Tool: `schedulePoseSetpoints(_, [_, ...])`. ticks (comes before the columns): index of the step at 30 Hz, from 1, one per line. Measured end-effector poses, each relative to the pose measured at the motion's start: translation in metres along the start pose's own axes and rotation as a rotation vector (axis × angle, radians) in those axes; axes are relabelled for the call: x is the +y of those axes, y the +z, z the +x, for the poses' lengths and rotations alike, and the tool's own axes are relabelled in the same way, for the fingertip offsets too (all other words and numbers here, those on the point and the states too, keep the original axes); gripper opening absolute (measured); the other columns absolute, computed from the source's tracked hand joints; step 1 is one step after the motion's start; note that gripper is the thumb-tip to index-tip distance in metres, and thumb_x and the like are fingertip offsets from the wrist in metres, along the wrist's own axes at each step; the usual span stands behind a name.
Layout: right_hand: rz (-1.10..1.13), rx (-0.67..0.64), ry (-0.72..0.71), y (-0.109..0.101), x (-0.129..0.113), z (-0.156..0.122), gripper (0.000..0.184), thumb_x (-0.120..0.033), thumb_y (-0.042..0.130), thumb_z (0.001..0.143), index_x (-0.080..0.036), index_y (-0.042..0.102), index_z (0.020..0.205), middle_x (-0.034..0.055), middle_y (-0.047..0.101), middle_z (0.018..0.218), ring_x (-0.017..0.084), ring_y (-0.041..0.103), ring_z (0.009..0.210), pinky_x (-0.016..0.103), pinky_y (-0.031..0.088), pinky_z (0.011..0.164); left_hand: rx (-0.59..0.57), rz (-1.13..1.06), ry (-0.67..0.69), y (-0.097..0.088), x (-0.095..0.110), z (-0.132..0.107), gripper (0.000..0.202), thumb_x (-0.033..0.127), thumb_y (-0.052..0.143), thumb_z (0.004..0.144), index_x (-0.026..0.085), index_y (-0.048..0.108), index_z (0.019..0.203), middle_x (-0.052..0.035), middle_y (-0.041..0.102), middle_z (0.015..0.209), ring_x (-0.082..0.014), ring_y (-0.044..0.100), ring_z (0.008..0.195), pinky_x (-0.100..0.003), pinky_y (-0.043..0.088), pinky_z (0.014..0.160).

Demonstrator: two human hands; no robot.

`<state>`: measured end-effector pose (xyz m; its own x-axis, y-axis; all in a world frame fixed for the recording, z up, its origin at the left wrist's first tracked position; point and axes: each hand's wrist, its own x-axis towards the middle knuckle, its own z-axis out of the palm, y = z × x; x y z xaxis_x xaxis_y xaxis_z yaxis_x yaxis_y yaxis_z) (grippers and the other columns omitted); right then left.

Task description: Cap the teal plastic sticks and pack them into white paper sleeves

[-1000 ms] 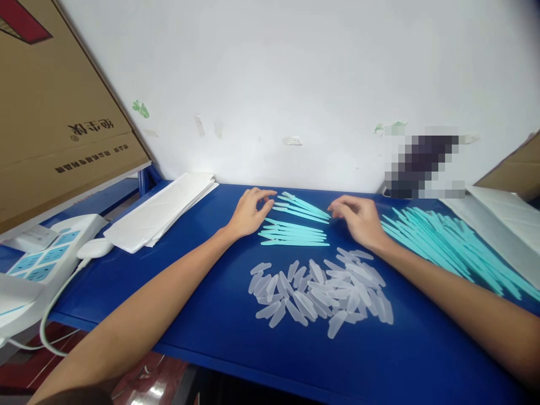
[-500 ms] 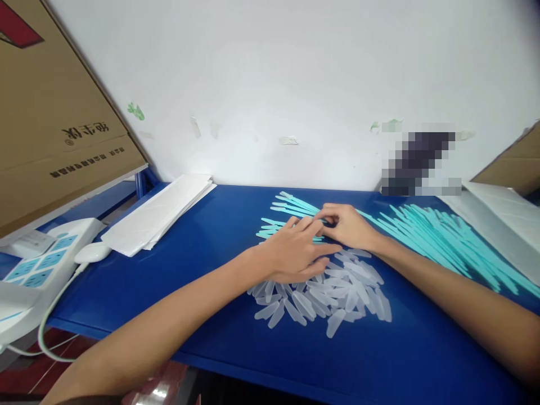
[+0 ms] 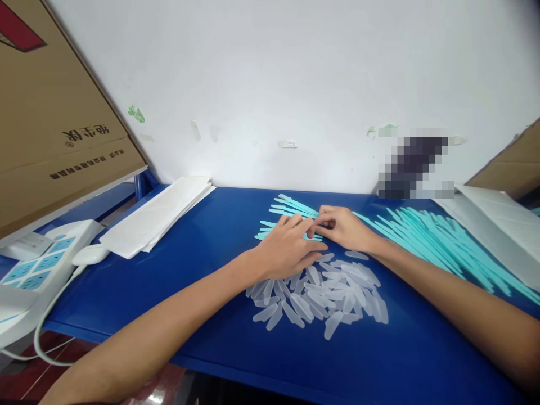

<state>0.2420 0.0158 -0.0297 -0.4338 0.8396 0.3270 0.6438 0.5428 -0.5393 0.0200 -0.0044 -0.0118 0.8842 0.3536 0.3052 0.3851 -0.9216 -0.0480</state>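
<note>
Stretching across the view, a blue table [image 3: 202,315] carries everything, with a cardboard box [image 3: 54,124] leaning at its left. A big heap of turquoise sticks [image 3: 439,242] fans out on the right. A stack of white sheets [image 3: 156,216] and a power strip [image 3: 42,259] lie on the left.

A pile of clear caps [image 3: 337,292] sits in the middle, and a short row of sticks [image 3: 282,211] lies just behind it. The left hand [image 3: 291,247] lies loose and flat on that row and the caps' edge. The right hand [image 3: 343,228] curls its fingertips against the left's, but I cannot tell what they pinch.

The sticks look thin, light and springy, likely to skid on the smooth top, so a pinch near the broad end suits them. The caps seem slippery and best nipped by their sides.
</note>
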Motion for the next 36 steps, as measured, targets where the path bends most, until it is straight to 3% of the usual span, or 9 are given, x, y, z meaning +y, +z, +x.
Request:
schedulePoseSetpoints(4, [-0.125,-0.001,-0.016,-0.002,-0.003,0.004,0.019,-0.031,0.063,0.085,-0.021,0.074,0.074,0.0005,0.049,0.066,0.016,0.046,0.065,0.031,0.037,0.066,-0.060,-0.009,-0.006,0.002,0.002,0.004,0.030,0.041,0.052,0.102,0.030,0.079,0.108,-0.0111,0.058,0.112,-0.0266,0.047,0.098,-0.038,0.033,0.080])
schedulePoseSetpoints(9, [-0.238,-0.138,0.045,-0.013,-0.008,0.011,0.020,-0.031,0.059,0.085,-0.021,0.073,0.076,0.0011,0.053,0.063,0.018,0.050,0.069,0.032,0.037,0.071,-0.043,-0.134,-0.083,0.002,0.006,0.006,0.019,0.033,0.063,0.097,0.025,0.080,0.097,-0.0084,0.062,0.101,-0.0244,0.049,0.095,-0.036,0.035,0.078])
schedulePoseSetpoints(13, [-0.221,-0.061,0.123,-0.020,-0.006,0.011,0.019,-0.036,0.063,0.080,-0.021,0.073,0.075,0.0020,0.056,0.066,0.019,0.052,0.071,0.032,0.037,0.068,0.281,-0.353,-0.200,0.001,-0.011,-0.001,0.015,0.030,0.064,0.096,0.020,0.075,0.092,-0.0046,0.068,0.092,-0.0192,0.055,0.087,-0.033,0.041,0.080])
schedulePoseSetpoints(17, [-0.057,0.104,0.253,-0.020,0.000,0.009,0.026,-0.044,0.063,0.082,-0.019,0.070,0.077,-0.0002,0.053,0.062,0.014,0.042,0.057,0.030,0.033,0.058,0.691,-0.510,-0.533,0.005,-0.059,-0.017,0.015,0.030,0.066,0.090,0.017,0.073,0.089,-0.0038,0.073,0.084,-0.0155,0.059,0.073,-0.029,0.045,0.069])
schedulePoseSetpoints(20, [0.047,0.180,0.279,-0.016,0.001,0.007,0.033,-0.051,0.060,0.086,-0.018,0.066,0.080,-0.0024,0.047,0.056,0.011,0.037,0.051,0.029,0.030,0.054,0.761,-0.649,-0.750,0.011,-0.096,-0.031,0.021,0.034,0.071,0.083,0.014,0.073,0.090,-0.0063,0.074,0.082,-0.0163,0.064,0.071,-0.028,0.048,0.066])
schedulePoseSetpoints(23, [0.125,0.242,0.259,-0.007,0.003,0.005,0.036,-0.053,0.057,0.090,-0.018,0.062,0.086,0.0014,0.059,0.068,0.012,0.046,0.052,0.028,0.037,0.053,0.742,-0.817,-0.806,0.015,-0.114,-0.038,0.032,0.034,0.074,0.079,0.012,0.071,0.102,-0.0072,0.075,0.081,-0.0170,0.068,0.069,-0.028,0.053,0.068])
schedulePoseSetpoints(28, [0.265,0.301,0.235,0.005,0.012,0.000,0.032,-0.053,0.053,0.094,-0.021,0.055,0.095,0.0041,0.067,0.082,0.011,0.050,0.046,0.029,0.041,0.048,0.644,-0.873,-0.765,0.015,-0.109,-0.036,0.036,0.039,0.076,0.078,0.012,0.077,0.101,-0.0104,0.077,0.091,-0.0207,0.070,0.079,-0.032,0.056,0.076])
schedulePoseSetpoints(31, [0.186,0.349,0.205,0.007,0.015,-0.001,0.026,-0.047,0.051,0.096,-0.022,0.054,0.094,0.0034,0.065,0.079,0.012,0.050,0.048,0.028,0.040,0.050,0.591,-0.945,-0.729,0.016,-0.103,-0.034,0.040,0.044,0.078,0.077,0.013,0.078,0.103,-0.0110,0.078,0.095,-0.0214,0.070,0.083,-0.033,0.055,0.077])
schedulePoseSetpoints(36, [0.007,0.332,0.135,0.004,0.012,-0.002,0.017,-0.037,0.048,0.097,-0.021,0.054,0.094,0.0039,0.065,0.079,0.015,0.057,0.058,0.029,0.043,0.058,0.550,-1.019,-0.716,0.021,-0.101,-0.032,0.044,0.055,0.075,0.079,0.014,0.077,0.095,-0.0078,0.075,0.083,-0.0153,0.064,0.069,-0.028,0.051,0.066])
